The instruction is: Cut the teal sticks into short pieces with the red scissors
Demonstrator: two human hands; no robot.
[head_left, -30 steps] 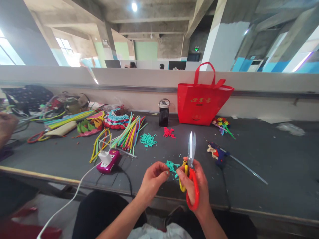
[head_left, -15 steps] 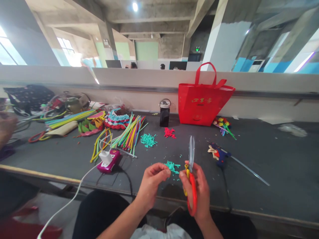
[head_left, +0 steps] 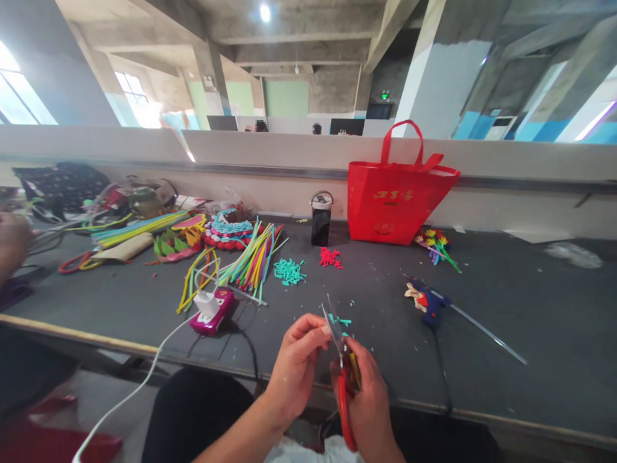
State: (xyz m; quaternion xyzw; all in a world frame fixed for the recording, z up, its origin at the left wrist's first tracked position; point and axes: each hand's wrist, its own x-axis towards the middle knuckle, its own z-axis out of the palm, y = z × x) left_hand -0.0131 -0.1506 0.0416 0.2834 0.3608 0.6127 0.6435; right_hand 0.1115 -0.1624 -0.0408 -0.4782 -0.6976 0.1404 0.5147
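Observation:
My right hand [head_left: 369, 392] is closed around a pair of scissors [head_left: 343, 386] with a red handle; the blades are parted and point up and away from me. Something yellow shows between that hand and the scissors. My left hand [head_left: 301, 360] is pinched at the fingertips beside the blades; what it pinches is too small to make out. Behind the blades lie some small teal pieces [head_left: 344, 320], partly covered. Farther back are a teal pile [head_left: 289, 272] and a red pile [head_left: 330, 258] of cut pieces.
Left of my hands stand a purple power adapter [head_left: 212, 315] with a white plug and a bundle of coloured strips [head_left: 255, 260]. A red bag [head_left: 398, 206] and a dark cup [head_left: 321, 222] stand at the back. A glue gun [head_left: 431, 305] lies right. Another person's hand [head_left: 12, 244] shows far left.
My right hand has tilted the scissors left and brought them to my left fingertips. The blades, earlier nearly together, are now apart. My left hand has barely moved.

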